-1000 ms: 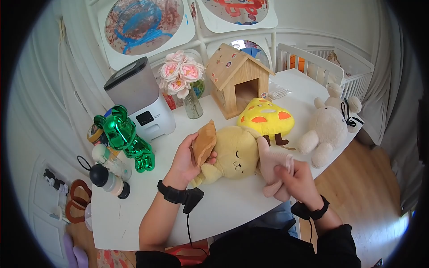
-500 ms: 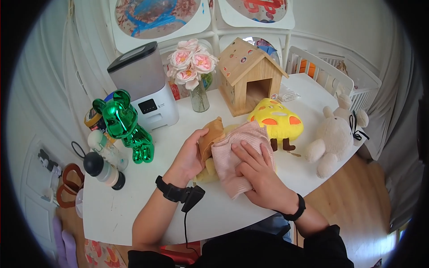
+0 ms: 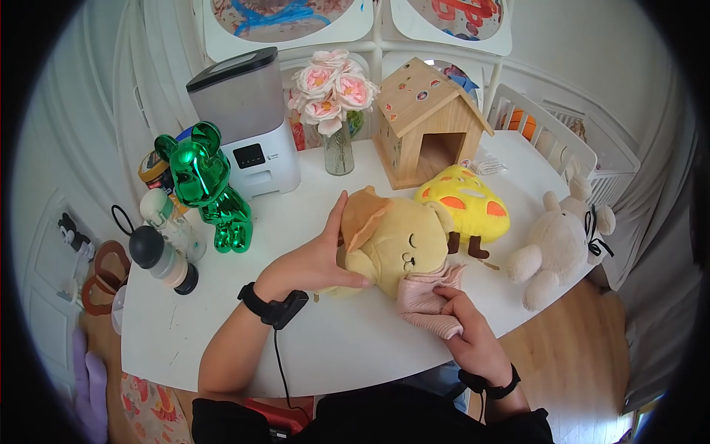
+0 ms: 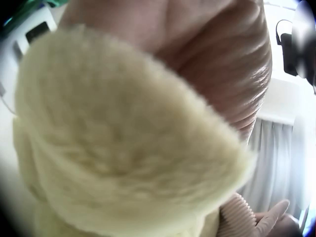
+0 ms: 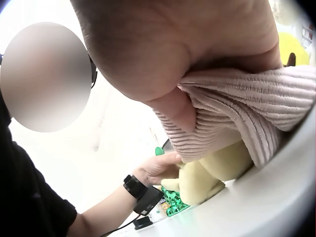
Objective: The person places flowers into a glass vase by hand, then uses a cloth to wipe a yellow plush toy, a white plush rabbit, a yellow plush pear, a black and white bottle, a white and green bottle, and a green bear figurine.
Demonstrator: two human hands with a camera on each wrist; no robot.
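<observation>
A pale yellow plush toy [image 3: 403, 240] with a brown cap [image 3: 364, 214] leans on the white table. My left hand [image 3: 310, 263] grips its left side, thumb across the lower body and fingers up beside the cap; the plush [image 4: 123, 133] fills the left wrist view. My right hand [image 3: 477, 337] pinches a ribbed pink cloth [image 3: 433, 300], whose upper end touches the plush just below its face. In the right wrist view, the cloth [image 5: 237, 103] hangs bunched beneath my right hand [image 5: 182, 44].
A yellow cheese-shaped plush [image 3: 466, 207] sits behind, with a wooden house [image 3: 425, 111] beyond it and a white plush [image 3: 555, 240] at the right. A flower vase [image 3: 339, 152], grey-white appliance [image 3: 259, 140], green bear figure [image 3: 203, 177] and bottles [image 3: 159, 255] line the left and back.
The cloth has moved off the plush's front toward its lower right, uncovering its face. My left thumb now lies across the plush's lower body. The head view has shifted.
</observation>
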